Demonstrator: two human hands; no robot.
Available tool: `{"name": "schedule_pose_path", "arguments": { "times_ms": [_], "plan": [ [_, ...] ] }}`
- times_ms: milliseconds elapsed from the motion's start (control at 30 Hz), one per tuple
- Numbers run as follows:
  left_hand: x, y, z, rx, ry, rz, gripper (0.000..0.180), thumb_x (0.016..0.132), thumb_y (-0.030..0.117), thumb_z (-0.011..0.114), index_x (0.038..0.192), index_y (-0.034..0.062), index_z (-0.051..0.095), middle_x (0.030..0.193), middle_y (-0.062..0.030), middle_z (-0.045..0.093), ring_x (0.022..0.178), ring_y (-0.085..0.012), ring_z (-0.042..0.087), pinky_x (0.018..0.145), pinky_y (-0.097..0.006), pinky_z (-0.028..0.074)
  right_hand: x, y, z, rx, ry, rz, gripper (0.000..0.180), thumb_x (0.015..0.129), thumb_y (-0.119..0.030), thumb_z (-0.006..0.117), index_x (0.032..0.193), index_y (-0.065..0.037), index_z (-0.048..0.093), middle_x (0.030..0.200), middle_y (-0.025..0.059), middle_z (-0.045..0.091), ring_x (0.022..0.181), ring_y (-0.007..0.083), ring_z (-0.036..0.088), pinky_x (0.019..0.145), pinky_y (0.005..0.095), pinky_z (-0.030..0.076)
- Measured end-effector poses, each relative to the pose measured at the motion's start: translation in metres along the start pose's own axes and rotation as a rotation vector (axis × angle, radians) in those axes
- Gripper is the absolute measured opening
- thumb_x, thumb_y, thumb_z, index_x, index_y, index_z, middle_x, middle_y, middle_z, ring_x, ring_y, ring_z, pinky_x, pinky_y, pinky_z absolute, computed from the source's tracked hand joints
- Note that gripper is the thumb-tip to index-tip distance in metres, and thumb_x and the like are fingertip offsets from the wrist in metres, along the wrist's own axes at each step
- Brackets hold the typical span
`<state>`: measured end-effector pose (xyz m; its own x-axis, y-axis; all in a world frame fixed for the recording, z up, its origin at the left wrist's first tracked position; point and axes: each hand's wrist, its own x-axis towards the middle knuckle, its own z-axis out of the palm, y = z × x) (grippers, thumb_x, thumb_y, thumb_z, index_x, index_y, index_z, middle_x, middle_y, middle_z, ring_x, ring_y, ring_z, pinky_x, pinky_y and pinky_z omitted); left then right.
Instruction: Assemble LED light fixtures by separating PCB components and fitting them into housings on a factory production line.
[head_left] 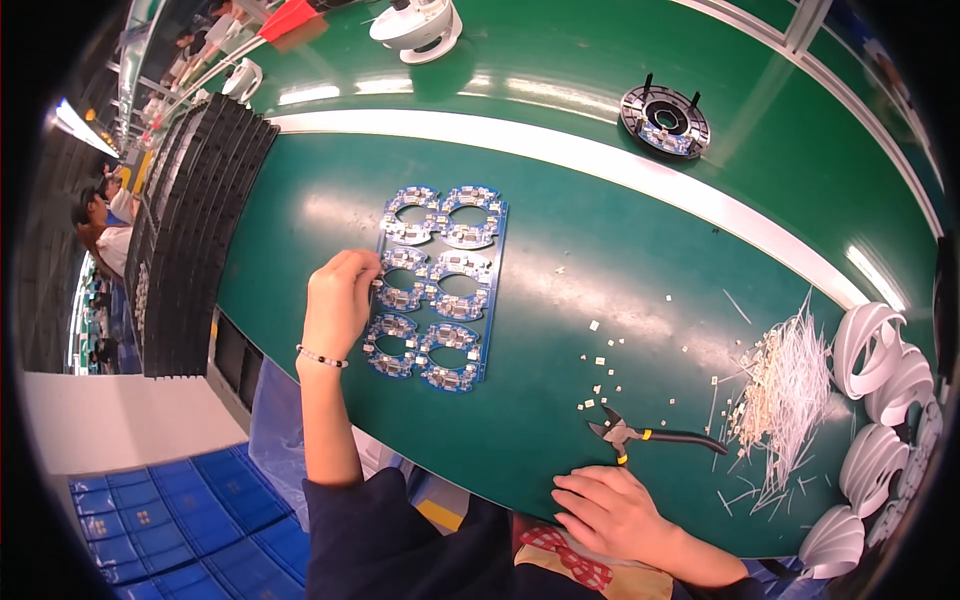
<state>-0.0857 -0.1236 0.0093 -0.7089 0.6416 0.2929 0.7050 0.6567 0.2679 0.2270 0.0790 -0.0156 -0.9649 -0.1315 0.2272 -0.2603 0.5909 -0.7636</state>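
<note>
A panel of joined blue circuit boards [441,286], several ring-shaped units in two columns, lies on the green table. My left hand [340,300] is at its left edge, fingers pinched together at the board rim; what is between the fingertips is hidden. By the table's near edge rests my right hand [607,508], its fingers stretched out and a little apart. Just beyond it is a pair of side cutters [640,434] with jaws apart. One black handle points right; the other runs toward my right hand and is partly covered by it.
Small white connectors [598,375] are scattered mid-table. A heap of white cable ties or thin wires [790,400] lies right, beside white curved plastic shells [868,465]. Stacked black trays [190,240] stand left. Beyond the white ledge [560,165] sits a round black unit [665,122].
</note>
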Motion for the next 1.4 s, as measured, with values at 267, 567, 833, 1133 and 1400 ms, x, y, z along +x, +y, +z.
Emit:
{"name": "schedule_pose_path", "arguments": {
  "times_ms": [267,567,833,1133,1400],
  "plan": [
    [0.009,0.038,0.001,-0.033,0.157,0.06,0.008,0.08,-0.003,0.058,0.086,0.0026,0.06,0.08,-0.012,0.065,0.073,-0.0305,0.062,0.062,-0.035,0.048,0.002,-0.005,-0.017,-0.122,0.136,-0.004,0.024,0.072,-0.016,0.069,0.094,-0.007,0.064,0.112,0.0074,0.058,0.102,0.0242,0.053,0.088,0.0385,0.043],
    [0.099,0.17,0.039,-0.279,-0.464,0.824,0.027,0.071,0.003,0.059,0.098,0.0012,0.062,0.082,-0.0157,0.064,0.073,-0.0334,0.062,0.067,-0.04,0.05,-0.016,-0.008,-0.086,-0.494,0.159,0.364,0.051,0.068,-0.027,0.074,0.111,-0.006,0.057,0.134,0.0152,0.041,0.121,0.036,0.039,0.099,0.0532,0.031],
    [0.281,0.189,0.17,-0.136,-0.129,0.175,0.061,0.079,0.037,0.066,0.116,-0.0085,0.051,0.106,-0.0229,0.061,0.1,-0.037,0.059,0.086,-0.039,0.047,-0.05,0.073,-0.209,-1.07,0.988,0.597,0.033,0.068,-0.03,0.076,0.072,-0.003,0.059,0.074,0.0092,0.061,0.074,0.0258,0.058,0.064,0.035,0.046],
    [0.245,0.213,0.157,-0.97,-0.448,-0.202,0.011,0.088,0.013,0.057,0.094,0.0033,0.057,0.083,-0.0021,0.06,0.072,-0.0142,0.059,0.058,-0.034,0.054,-0.071,0.132,-0.229,-0.843,0.947,0.745,0.021,0.077,-0.021,0.063,0.072,-0.002,0.062,0.065,0.0146,0.062,0.062,0.0325,0.061,0.058,0.0416,0.047],
    [0.14,0.14,0.061,-1.074,-0.08,-0.216,0.025,0.091,0.02,0.053,0.11,0.006,0.044,0.092,-0.0057,0.055,0.08,-0.0169,0.06,0.061,-0.031,0.055,0.018,0.01,-0.16,-0.942,0.588,0.239,0.014,0.074,-0.009,0.064,0.069,-0.006,0.052,0.06,0.0106,0.049,0.05,0.0282,0.05,0.046,0.0382,0.037]
  ]
}}
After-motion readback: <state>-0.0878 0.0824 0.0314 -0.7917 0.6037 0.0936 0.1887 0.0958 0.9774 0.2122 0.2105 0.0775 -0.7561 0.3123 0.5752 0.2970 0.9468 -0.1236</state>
